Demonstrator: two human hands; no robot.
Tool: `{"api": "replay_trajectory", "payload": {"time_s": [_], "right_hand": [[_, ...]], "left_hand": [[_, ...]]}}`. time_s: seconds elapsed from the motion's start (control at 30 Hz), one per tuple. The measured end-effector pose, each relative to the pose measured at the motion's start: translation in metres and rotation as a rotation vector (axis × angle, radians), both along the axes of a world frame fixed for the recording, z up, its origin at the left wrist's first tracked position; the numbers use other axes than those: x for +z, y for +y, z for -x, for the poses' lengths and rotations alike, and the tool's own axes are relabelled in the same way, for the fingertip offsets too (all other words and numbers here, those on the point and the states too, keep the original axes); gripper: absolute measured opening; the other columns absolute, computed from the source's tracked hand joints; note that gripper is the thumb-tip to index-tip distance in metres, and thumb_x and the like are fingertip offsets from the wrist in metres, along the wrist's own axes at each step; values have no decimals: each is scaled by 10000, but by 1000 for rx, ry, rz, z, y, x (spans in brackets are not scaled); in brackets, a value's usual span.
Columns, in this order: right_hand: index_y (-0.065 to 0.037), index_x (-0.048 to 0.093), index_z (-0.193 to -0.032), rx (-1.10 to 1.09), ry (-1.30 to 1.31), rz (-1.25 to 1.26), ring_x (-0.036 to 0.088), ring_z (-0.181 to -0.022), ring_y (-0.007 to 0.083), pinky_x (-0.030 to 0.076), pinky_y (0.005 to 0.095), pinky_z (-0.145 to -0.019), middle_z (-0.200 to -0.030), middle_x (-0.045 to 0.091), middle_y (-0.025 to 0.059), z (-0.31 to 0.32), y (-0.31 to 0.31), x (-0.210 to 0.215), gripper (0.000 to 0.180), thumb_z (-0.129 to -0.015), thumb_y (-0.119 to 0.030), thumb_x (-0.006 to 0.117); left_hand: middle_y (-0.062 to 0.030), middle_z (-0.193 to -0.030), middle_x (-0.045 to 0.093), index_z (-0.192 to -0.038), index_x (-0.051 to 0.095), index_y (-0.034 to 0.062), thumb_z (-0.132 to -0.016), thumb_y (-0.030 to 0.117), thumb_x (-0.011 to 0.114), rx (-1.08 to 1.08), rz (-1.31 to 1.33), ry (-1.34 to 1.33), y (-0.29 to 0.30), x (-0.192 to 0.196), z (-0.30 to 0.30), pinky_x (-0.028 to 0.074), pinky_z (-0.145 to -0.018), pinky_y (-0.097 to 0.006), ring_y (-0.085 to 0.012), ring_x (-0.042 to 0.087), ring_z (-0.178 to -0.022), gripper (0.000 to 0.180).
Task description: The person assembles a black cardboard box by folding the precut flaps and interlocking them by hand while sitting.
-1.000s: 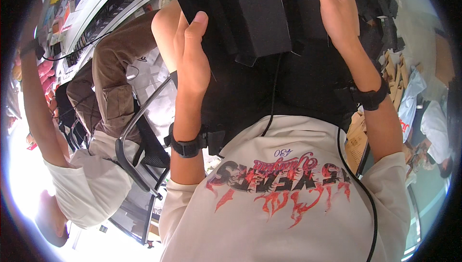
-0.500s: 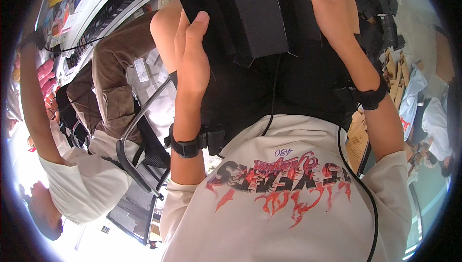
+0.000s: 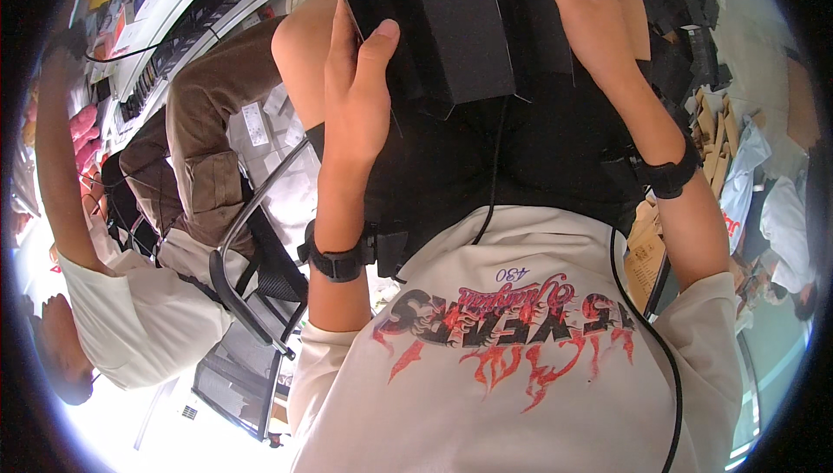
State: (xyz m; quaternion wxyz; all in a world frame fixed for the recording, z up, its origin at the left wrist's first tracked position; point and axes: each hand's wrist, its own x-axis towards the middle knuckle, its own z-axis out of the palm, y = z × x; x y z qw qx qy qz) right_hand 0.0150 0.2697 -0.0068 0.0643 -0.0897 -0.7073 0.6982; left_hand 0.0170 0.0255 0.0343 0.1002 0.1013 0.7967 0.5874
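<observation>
A black cardboard box (image 3: 470,43), partly folded with flaps and creases showing, lies over my lap at the top edge of the view. Its far end is cut off by the frame. My left hand (image 3: 360,100) grips the box's left side, thumb on top and the other fingers mostly hidden behind the panel. On the opposite side, my right hand (image 3: 594,17) holds the right panel, its thumb lying over the face and its fingers partly out of view. Pale cut edges of a slot show near the box's top middle.
Several black boxes (image 3: 694,48) are piled at the far right, near brown cardboard pieces (image 3: 716,139) and a pale plastic bag (image 3: 746,178). At my left a co-worker (image 3: 156,317) sits by a chair (image 3: 227,278). A shelf (image 3: 204,22) stands at upper left.
My left hand has moved slightly right, carrying the box's left side inward. My right hand has barely shifted. The co-worker at left has leaned a little further left.
</observation>
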Motion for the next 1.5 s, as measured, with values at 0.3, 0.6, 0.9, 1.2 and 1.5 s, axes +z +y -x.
{"api": "replay_trajectory", "payload": {"time_s": [0.3,0.6,0.9,1.2,1.5], "right_hand": [[20,479,-1274,7,35,42,573,-1072,159,445,284,-938,-1144,603,77,2,-2,-2,318,-999,-87,598],[22,461,-1298,-2,-6,-20,567,-1095,170,437,290,-952,-1170,596,91,-1,-2,3,349,-1002,-102,596],[20,441,-1324,4,-21,27,554,-1118,176,427,293,-976,-1193,584,97,-1,-4,4,372,-1007,-105,591],[19,448,-1310,-2,-59,-17,552,-1120,182,426,292,-984,-1191,581,101,-1,-4,7,355,-1008,-103,589],[19,448,-1315,3,-16,3,550,-1122,169,430,284,-978,-1188,580,92,0,-5,4,353,-1011,-98,584]], "left_hand": [[-77,-1277,579,-1484,414,-17,-994,215,488,54,133,127,4,8,-6,366,-1025,-260,-136,511,-1128,547],[-190,-1377,484,-1305,517,-73,-941,158,591,129,-25,69,2,1,-9,229,-1129,-380,-299,395,-1294,437],[-118,-1282,515,-1335,518,-49,-967,186,647,187,120,89,0,3,-6,328,-1057,-320,-179,482,-1162,455],[-113,-1266,510,-1335,539,-38,-959,190,640,170,78,138,0,2,-5,308,-1073,-322,-215,451,-1195,451],[-58,-1093,609,-1402,494,-25,-952,167,602,119,163,154,-2,0,-2,404,-916,-286,-150,522,-957,501]]}}
